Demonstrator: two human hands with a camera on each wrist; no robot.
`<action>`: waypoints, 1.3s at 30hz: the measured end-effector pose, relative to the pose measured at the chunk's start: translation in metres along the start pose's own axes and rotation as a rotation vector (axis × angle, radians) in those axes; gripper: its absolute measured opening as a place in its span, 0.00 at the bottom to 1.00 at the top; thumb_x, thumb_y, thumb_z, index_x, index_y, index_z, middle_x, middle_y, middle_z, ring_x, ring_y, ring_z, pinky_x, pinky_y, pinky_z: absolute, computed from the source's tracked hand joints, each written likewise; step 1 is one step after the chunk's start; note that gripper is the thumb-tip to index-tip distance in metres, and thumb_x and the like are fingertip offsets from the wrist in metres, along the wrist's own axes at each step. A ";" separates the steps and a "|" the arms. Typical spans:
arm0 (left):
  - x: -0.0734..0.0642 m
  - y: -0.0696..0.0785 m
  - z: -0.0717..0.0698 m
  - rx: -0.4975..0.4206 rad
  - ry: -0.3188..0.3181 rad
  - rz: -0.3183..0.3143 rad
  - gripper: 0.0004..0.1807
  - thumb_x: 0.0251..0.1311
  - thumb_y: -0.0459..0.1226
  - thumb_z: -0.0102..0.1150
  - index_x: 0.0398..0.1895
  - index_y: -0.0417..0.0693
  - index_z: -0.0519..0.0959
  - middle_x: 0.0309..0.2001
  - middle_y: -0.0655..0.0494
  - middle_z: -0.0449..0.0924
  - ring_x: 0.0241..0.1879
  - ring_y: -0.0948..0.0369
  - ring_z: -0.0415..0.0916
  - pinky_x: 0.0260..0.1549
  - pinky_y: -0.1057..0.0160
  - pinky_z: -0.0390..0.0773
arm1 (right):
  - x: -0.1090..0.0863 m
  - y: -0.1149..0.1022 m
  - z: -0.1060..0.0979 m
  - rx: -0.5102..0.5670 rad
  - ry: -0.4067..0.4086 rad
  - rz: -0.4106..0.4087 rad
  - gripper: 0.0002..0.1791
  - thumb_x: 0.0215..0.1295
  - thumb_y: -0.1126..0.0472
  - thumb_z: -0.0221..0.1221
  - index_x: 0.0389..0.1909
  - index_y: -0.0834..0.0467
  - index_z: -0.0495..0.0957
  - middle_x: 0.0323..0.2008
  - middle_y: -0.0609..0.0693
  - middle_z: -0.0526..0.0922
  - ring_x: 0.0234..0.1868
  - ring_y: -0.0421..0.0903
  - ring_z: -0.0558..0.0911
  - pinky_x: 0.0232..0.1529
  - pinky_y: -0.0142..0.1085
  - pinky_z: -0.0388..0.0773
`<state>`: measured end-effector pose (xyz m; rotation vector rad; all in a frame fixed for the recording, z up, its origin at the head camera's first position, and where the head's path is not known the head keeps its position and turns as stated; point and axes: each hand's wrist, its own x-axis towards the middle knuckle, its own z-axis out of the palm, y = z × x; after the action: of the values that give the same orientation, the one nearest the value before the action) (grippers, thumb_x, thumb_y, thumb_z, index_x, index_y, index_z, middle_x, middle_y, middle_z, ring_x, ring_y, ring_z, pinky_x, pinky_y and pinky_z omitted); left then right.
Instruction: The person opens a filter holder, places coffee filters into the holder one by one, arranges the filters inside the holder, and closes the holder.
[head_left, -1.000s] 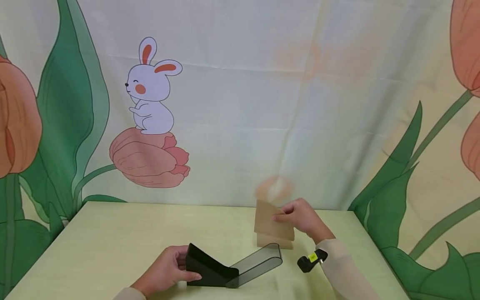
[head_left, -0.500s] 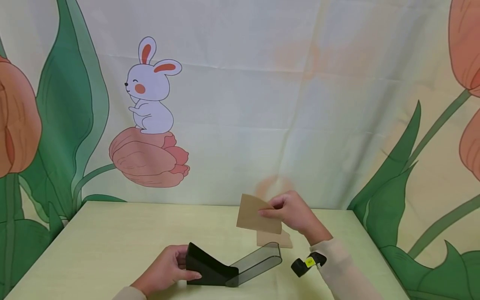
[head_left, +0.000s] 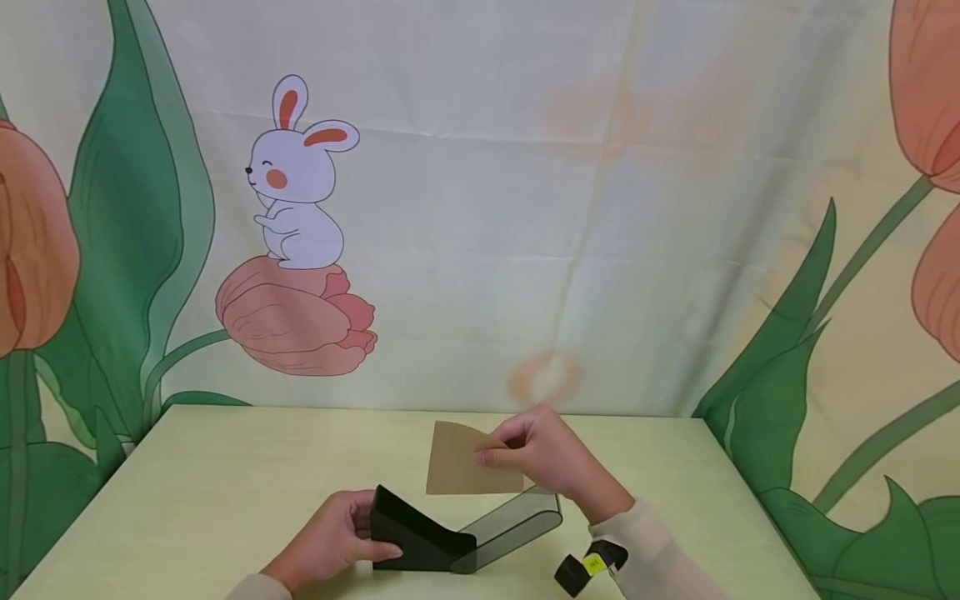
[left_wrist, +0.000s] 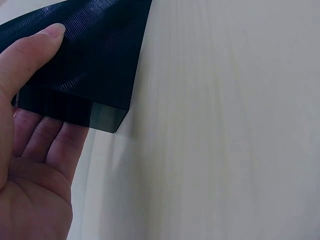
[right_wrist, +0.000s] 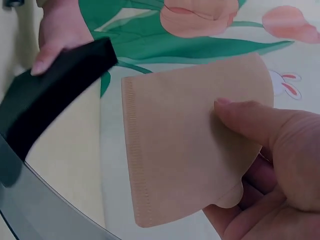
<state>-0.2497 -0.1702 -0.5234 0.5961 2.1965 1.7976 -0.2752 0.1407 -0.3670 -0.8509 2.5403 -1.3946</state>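
Note:
My left hand [head_left: 330,533] grips the tall end of a black case [head_left: 416,542], thumb on its near side and fingers behind it. The case's see-through grey lid [head_left: 519,537] is swung out to the right. Between thumb and fingers, my right hand [head_left: 547,454] pinches a brown paper coffee filter [head_left: 459,462] above and behind the case. The right wrist view shows the filter's crimped seam [right_wrist: 131,150] and a small rounded tab. In the left wrist view, the thumb presses the ribbed black wall [left_wrist: 95,55] of the case.
The case rests on a pale table [head_left: 247,475]. Behind the table hangs a cloth backdrop [head_left: 450,208] printed with a rabbit and tulips. A small black camera [head_left: 585,571] is strapped to the right wrist. Other brown paper on the table is mostly hidden by the right hand.
My right hand has lifted the coffee filter off the other brown paper on the table and carried it left, then lower, towards the case. The left hand and case stay put.

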 end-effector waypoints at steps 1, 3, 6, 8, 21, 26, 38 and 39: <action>0.000 0.000 0.000 0.000 0.001 0.004 0.24 0.51 0.37 0.80 0.50 0.37 0.83 0.46 0.43 0.89 0.42 0.57 0.88 0.41 0.67 0.84 | -0.001 -0.001 0.004 -0.003 -0.002 -0.001 0.05 0.59 0.57 0.74 0.30 0.55 0.91 0.27 0.47 0.87 0.26 0.36 0.71 0.27 0.28 0.69; 0.000 -0.001 0.001 -0.003 0.001 0.012 0.24 0.51 0.37 0.80 0.50 0.37 0.83 0.45 0.43 0.89 0.42 0.58 0.88 0.41 0.67 0.85 | -0.002 -0.001 0.011 -0.004 0.001 0.006 0.05 0.59 0.57 0.74 0.30 0.55 0.91 0.28 0.49 0.89 0.26 0.36 0.74 0.27 0.28 0.71; 0.000 -0.002 0.001 -0.010 -0.003 0.018 0.24 0.51 0.36 0.80 0.50 0.36 0.83 0.46 0.42 0.89 0.42 0.57 0.88 0.42 0.66 0.85 | -0.004 -0.002 0.021 0.005 0.005 0.018 0.05 0.60 0.57 0.73 0.31 0.55 0.92 0.29 0.50 0.90 0.27 0.35 0.76 0.29 0.28 0.73; 0.000 -0.002 0.001 -0.016 -0.005 0.014 0.24 0.51 0.36 0.79 0.50 0.36 0.82 0.46 0.42 0.89 0.43 0.57 0.88 0.42 0.66 0.85 | -0.006 -0.002 0.027 0.013 0.009 0.020 0.05 0.61 0.58 0.73 0.31 0.55 0.92 0.30 0.51 0.90 0.27 0.35 0.76 0.29 0.28 0.74; 0.001 -0.001 0.000 -0.006 0.000 -0.011 0.25 0.51 0.38 0.80 0.51 0.37 0.82 0.46 0.44 0.89 0.42 0.59 0.88 0.41 0.67 0.84 | -0.003 0.006 0.061 -0.003 0.011 0.000 0.03 0.60 0.61 0.73 0.31 0.56 0.92 0.30 0.50 0.91 0.25 0.32 0.79 0.25 0.25 0.73; 0.001 -0.001 0.000 -0.015 -0.007 0.000 0.26 0.52 0.37 0.79 0.53 0.37 0.82 0.47 0.43 0.88 0.42 0.58 0.88 0.42 0.66 0.85 | -0.002 0.009 0.069 -0.024 0.000 0.003 0.02 0.59 0.61 0.73 0.30 0.56 0.92 0.29 0.48 0.91 0.23 0.31 0.77 0.24 0.25 0.72; 0.001 -0.001 -0.002 -0.019 -0.006 -0.025 0.29 0.52 0.38 0.79 0.57 0.39 0.81 0.51 0.45 0.88 0.45 0.59 0.87 0.44 0.67 0.85 | 0.000 0.013 0.085 -0.017 -0.050 0.027 0.02 0.59 0.63 0.74 0.30 0.58 0.92 0.28 0.48 0.91 0.21 0.31 0.74 0.22 0.25 0.67; 0.001 -0.001 -0.002 -0.021 -0.007 -0.025 0.29 0.52 0.38 0.79 0.57 0.39 0.81 0.51 0.45 0.88 0.45 0.59 0.87 0.44 0.67 0.85 | 0.001 0.013 0.086 -0.024 -0.054 0.029 0.02 0.59 0.63 0.74 0.29 0.58 0.92 0.27 0.47 0.91 0.21 0.31 0.73 0.22 0.24 0.67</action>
<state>-0.2519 -0.1716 -0.5242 0.5667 2.1681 1.8014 -0.2502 0.0822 -0.4264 -0.8410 2.5236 -1.3175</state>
